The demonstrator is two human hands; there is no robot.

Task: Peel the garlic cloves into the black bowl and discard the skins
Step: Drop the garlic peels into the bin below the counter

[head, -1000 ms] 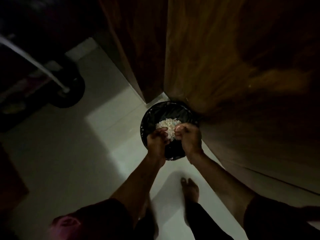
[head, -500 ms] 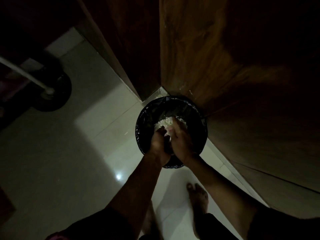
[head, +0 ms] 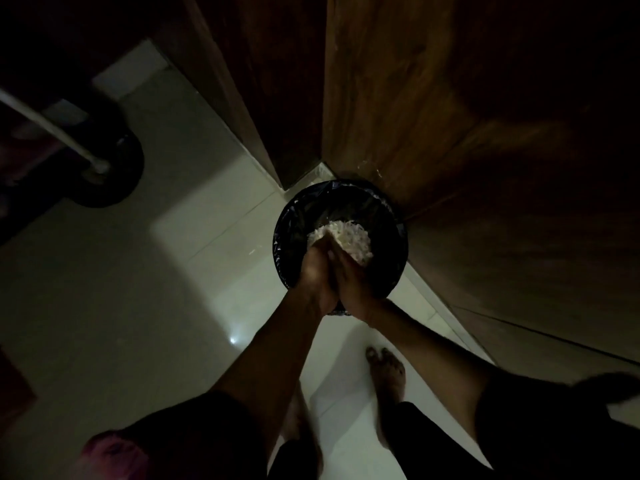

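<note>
Below, hands (head: 322, 275) palm-to-palm over bin (head: 281, 233) rim, open floor (head: 138, 306) leftward.

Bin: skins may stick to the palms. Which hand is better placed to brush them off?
Probably right: the right hand extends farther over the bin, reaching the skins; the left hand sits nearer the rim.

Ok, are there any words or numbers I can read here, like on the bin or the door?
None: no word, number, label or sign can be read anywhere. The black-lined bin, the pile of skins in it, the wooden panels and the tiled floor all look plain, and the picture is dark.
</note>
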